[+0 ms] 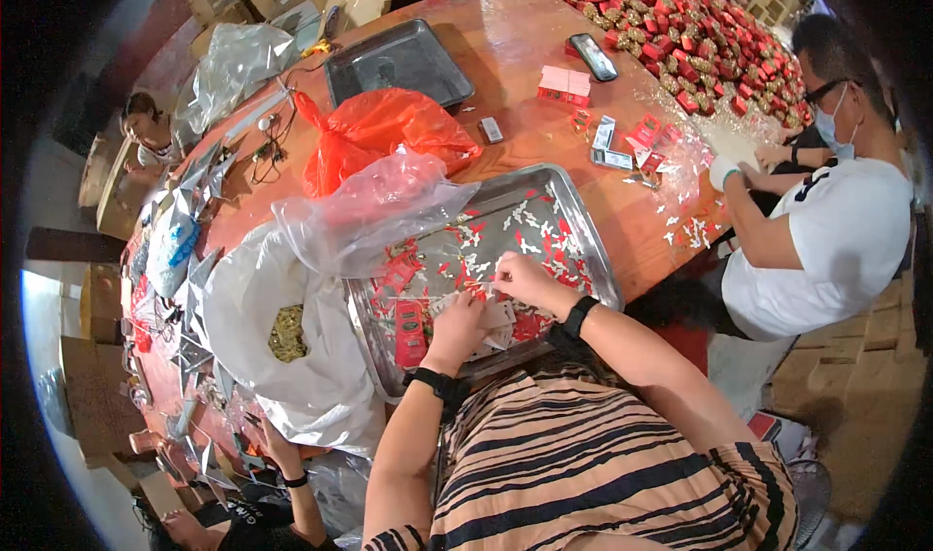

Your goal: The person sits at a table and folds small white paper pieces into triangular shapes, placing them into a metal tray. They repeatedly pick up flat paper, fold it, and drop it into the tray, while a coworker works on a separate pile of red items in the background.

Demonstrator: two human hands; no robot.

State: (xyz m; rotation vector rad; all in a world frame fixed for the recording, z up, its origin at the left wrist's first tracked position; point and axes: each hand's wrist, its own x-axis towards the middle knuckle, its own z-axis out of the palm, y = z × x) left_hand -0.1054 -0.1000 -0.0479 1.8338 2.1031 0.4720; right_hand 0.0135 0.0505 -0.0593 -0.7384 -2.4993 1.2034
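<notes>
From where I stood, the person's left hand (460, 326) and right hand (525, 281) were over the metal tray (585, 235); R thumb & fingertips looked pinched tog. on a thin pale strand (481, 283) between the hands. L fingers were bunched; couldn't tell on what. Loose red & white cutouts (556, 245) lay around, so the strand could've snagged if it dipped. The clear plastic bag (364, 211) overlapped the tray's far-left edge; a slip might've covered pcs. Lettering: the red card (409, 329) beside L hand had some, approx. illegible from there; a co-worker's black shirt (255, 527), lower left, also had pale print.
</notes>
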